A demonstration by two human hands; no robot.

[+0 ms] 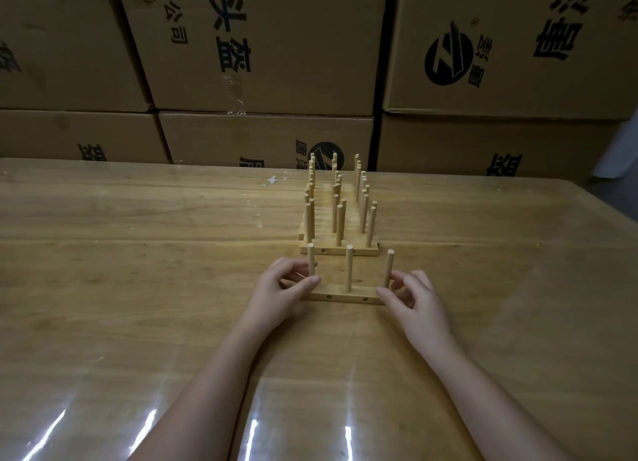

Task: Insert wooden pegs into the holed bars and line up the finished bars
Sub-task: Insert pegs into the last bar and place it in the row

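Observation:
A pale wooden bar (345,296) lies crosswise on the table with three pegs standing in it: left peg (311,258), middle peg (349,267), right peg (389,267). My left hand (281,289) pinches the bar's left end, thumb at the front and fingers behind the left peg. My right hand (412,296) pinches the right end the same way. Just beyond stands a row of finished bars (336,226), each with upright pegs, stacked back toward the table's far edge.
The wooden table (138,253) has a glossy film that reflects light near me. A torn scrap of tape (274,181) sticks near the far edge. Stacked cardboard boxes (262,46) form a wall right behind the table.

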